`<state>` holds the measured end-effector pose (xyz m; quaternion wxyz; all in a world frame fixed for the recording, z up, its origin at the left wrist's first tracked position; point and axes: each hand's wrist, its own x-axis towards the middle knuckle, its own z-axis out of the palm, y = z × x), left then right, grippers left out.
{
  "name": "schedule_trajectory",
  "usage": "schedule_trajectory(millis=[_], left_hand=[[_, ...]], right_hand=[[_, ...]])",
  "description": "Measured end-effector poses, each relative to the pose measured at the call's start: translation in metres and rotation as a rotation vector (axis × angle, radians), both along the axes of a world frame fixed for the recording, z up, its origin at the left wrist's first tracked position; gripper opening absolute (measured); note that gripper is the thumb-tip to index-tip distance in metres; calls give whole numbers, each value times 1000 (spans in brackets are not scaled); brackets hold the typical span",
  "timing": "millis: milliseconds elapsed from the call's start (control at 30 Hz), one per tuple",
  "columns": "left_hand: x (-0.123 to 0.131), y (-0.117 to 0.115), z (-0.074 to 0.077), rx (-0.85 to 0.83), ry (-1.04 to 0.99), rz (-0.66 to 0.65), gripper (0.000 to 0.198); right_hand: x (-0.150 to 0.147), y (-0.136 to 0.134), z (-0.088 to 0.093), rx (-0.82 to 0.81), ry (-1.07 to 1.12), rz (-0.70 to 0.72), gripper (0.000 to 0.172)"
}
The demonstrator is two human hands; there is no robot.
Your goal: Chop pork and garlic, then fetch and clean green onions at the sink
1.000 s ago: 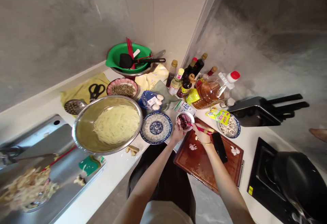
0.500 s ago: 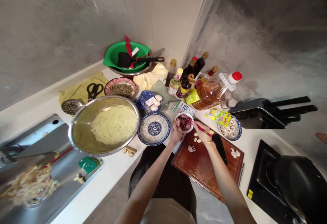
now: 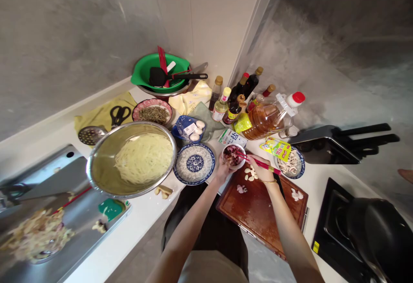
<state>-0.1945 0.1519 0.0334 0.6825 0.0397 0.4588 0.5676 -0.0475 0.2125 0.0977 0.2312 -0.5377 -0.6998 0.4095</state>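
Observation:
My left hand (image 3: 222, 170) grips the side of a small white bowl (image 3: 240, 164) that holds dark red meat pieces (image 3: 231, 155). In my right hand (image 3: 262, 170) is a pair of red chopsticks (image 3: 271, 168), whose tips reach into the meat. Under my right arm lies a brown wooden cutting board (image 3: 248, 214) with peeled garlic cloves (image 3: 251, 173) and garlic skins (image 3: 241, 189) on it. A black knife handle shows partly behind my right wrist. To the left of the bowl is a blue-and-white plate (image 3: 194, 177).
A steel basin (image 3: 100, 162) of pale shreds stands left, beside the sink (image 3: 106, 227). Bottles, including a large oil jug (image 3: 267, 119), line the back corner. On the right are a bowl of sliced mushrooms (image 3: 292, 164), a knife block (image 3: 319, 145) and a black pan (image 3: 383, 231) on the stove.
My right hand has moved slightly right, and the chopsticks now lie at a flatter angle across the bowl's rim. More garlic cloves show below the hand. My left hand still holds the bowl.

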Motion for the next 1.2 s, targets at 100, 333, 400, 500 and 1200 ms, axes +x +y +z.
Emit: schedule_trajectory(millis=[100, 333, 400, 500, 1200], left_hand=[[2, -3, 12, 31, 88, -25, 70], [-3, -21, 53, 1, 145, 16, 71], [-6, -30, 62, 3, 152, 23, 73], [-10, -44, 68, 1, 139, 15, 73], [-6, -70, 54, 43, 93, -34, 75]], right_hand=[[-1, -5, 10, 18, 34, 58, 28], [10, -26, 54, -64, 27, 309, 28], [10, -25, 63, -56, 8, 437, 27], [8, -19, 70, 1, 13, 504, 26], [1, -36, 68, 51, -36, 454, 28]])
